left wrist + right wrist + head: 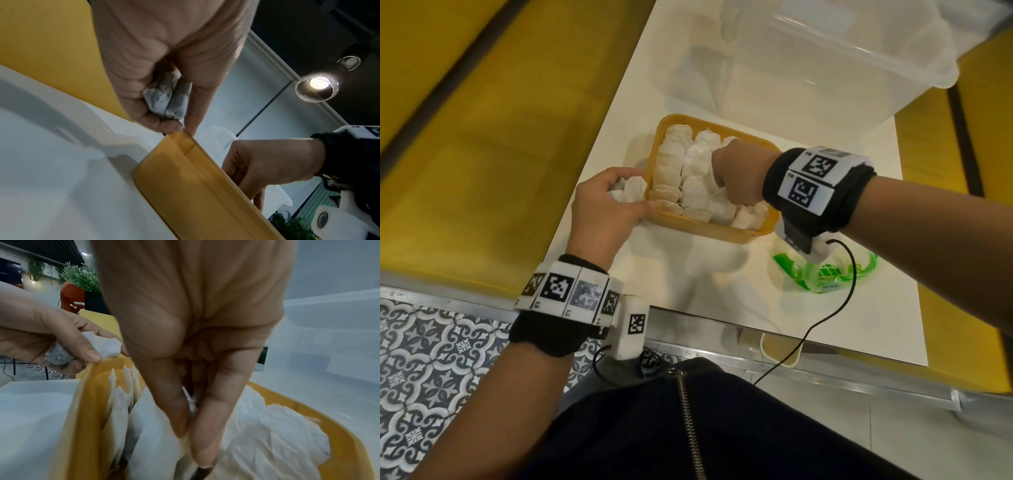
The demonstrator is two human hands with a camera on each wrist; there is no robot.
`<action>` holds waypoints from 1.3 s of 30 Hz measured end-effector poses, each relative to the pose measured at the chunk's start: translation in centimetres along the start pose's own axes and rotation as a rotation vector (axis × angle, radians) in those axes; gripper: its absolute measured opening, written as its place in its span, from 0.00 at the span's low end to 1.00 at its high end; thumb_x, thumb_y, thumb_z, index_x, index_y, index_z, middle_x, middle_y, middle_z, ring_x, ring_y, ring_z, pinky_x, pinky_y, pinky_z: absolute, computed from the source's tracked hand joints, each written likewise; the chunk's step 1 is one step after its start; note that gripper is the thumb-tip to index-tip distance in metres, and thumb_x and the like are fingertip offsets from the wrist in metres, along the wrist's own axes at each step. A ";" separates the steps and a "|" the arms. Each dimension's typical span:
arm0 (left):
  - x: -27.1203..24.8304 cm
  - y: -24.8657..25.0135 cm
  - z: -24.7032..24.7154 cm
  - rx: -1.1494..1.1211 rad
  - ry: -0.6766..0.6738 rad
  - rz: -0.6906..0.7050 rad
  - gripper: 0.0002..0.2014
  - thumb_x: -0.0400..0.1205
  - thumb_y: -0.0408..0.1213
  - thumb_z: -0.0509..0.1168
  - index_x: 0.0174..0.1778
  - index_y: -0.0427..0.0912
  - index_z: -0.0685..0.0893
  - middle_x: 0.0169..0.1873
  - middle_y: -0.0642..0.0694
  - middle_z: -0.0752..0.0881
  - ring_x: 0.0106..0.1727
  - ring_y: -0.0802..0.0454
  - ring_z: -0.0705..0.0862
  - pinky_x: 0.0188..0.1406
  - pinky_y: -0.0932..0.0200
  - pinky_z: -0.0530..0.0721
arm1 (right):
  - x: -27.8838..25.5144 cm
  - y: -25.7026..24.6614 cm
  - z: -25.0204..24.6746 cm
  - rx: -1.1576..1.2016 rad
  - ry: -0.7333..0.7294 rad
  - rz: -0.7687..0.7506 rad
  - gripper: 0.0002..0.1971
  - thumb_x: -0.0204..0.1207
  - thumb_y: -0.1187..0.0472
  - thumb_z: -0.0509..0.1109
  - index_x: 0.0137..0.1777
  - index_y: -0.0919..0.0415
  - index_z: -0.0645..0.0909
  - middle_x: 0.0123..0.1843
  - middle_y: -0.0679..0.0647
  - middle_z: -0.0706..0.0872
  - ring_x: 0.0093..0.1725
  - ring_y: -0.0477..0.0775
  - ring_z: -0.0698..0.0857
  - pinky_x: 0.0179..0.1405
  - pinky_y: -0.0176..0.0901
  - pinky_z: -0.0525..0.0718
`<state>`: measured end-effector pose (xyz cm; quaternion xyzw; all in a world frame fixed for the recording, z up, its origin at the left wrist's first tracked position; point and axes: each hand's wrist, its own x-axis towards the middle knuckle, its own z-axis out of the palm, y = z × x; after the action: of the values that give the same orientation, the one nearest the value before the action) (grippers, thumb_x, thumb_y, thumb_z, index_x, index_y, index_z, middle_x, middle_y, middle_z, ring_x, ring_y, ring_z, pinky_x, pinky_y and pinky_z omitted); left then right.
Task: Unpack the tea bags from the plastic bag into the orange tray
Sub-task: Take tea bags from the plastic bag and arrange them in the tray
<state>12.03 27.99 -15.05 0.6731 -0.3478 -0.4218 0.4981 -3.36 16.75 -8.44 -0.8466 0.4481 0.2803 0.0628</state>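
My right hand [736,178] reaches down from the right into the orange tray [722,231], wrist bent, back of the hand up. Its thumb and forefinger are pressed together, pinching the top edge of one tea bag [191,400] among the tea bags [688,171] standing packed in rows there. My left hand [602,209] sits at the tray's left rim, fingers curled round a small bunch of tea bags [628,192], with the thumb tip touching the rim. The tray rests on the white counter [859,308]. The green-printed plastic bag [825,270] lies crumpled on the counter just near the tray's right corner, under my right wrist. A clear plastic bin [825,51] stands behind the tray.
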 end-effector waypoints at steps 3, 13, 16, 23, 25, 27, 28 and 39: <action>0.0 -0.1 0.0 0.005 0.003 -0.003 0.21 0.67 0.31 0.80 0.55 0.50 0.86 0.45 0.62 0.81 0.51 0.54 0.82 0.54 0.45 0.88 | 0.0 -0.2 -0.2 0.006 0.003 -0.001 0.16 0.74 0.63 0.74 0.61 0.67 0.82 0.51 0.60 0.86 0.43 0.56 0.81 0.42 0.43 0.80; 0.0 -0.3 -0.1 -0.001 0.008 -0.024 0.20 0.67 0.31 0.80 0.52 0.52 0.85 0.46 0.60 0.82 0.54 0.50 0.83 0.54 0.45 0.88 | -0.3 -0.7 -0.1 -0.033 -0.011 0.003 0.12 0.78 0.68 0.65 0.61 0.68 0.80 0.52 0.61 0.85 0.41 0.55 0.80 0.41 0.41 0.80; 0.0 -0.4 -0.2 -0.014 0.007 -0.028 0.20 0.68 0.30 0.79 0.52 0.53 0.85 0.46 0.59 0.82 0.55 0.49 0.83 0.51 0.48 0.88 | -0.4 -0.9 -0.3 -0.048 -0.054 0.005 0.12 0.78 0.68 0.65 0.60 0.68 0.80 0.44 0.58 0.81 0.32 0.51 0.77 0.27 0.35 0.74; 0.0 0.9 -1.3 -0.326 -0.014 -0.192 0.14 0.79 0.24 0.64 0.55 0.45 0.85 0.49 0.41 0.83 0.39 0.49 0.84 0.39 0.59 0.77 | -0.9 -0.6 -1.1 -0.001 -0.082 0.048 0.07 0.76 0.69 0.64 0.47 0.70 0.84 0.34 0.57 0.85 0.38 0.57 0.85 0.41 0.45 0.85; 0.1 1.3 -1.8 -0.460 -0.047 -0.260 0.15 0.81 0.22 0.58 0.53 0.45 0.84 0.45 0.41 0.82 0.35 0.53 0.84 0.43 0.59 0.71 | -1.1 -0.1 -1.7 0.055 -0.068 0.058 0.07 0.74 0.70 0.65 0.44 0.70 0.86 0.37 0.60 0.89 0.40 0.59 0.89 0.47 0.49 0.89; 0.0 1.7 -2.3 -0.563 -0.079 -0.294 0.16 0.81 0.22 0.54 0.53 0.44 0.82 0.44 0.43 0.82 0.34 0.54 0.85 0.45 0.58 0.68 | -1.4 0.7 -2.5 0.115 0.000 0.072 0.05 0.75 0.69 0.67 0.42 0.67 0.84 0.38 0.59 0.90 0.41 0.58 0.90 0.50 0.52 0.90; -0.1 1.9 -2.4 -0.595 -0.086 -0.303 0.16 0.81 0.22 0.53 0.53 0.44 0.81 0.44 0.43 0.82 0.35 0.54 0.85 0.48 0.57 0.68 | -1.7 1.1 -2.9 0.166 0.044 0.080 0.03 0.75 0.67 0.69 0.41 0.65 0.82 0.38 0.58 0.89 0.41 0.58 0.90 0.51 0.54 0.90; -1.7 3.3 -1.5 -0.638 -0.140 -0.307 0.15 0.82 0.21 0.53 0.54 0.41 0.81 0.41 0.40 0.85 0.33 0.52 0.88 0.59 0.54 0.67 | -1.5 -0.3 0.0 0.020 0.041 0.112 0.22 0.70 0.41 0.76 0.42 0.60 0.77 0.35 0.51 0.78 0.41 0.57 0.82 0.42 0.49 0.85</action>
<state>12.60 29.23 -11.28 0.4977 -0.1266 -0.6240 0.5889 -3.79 18.04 -7.67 -0.8251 0.4987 0.2614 0.0460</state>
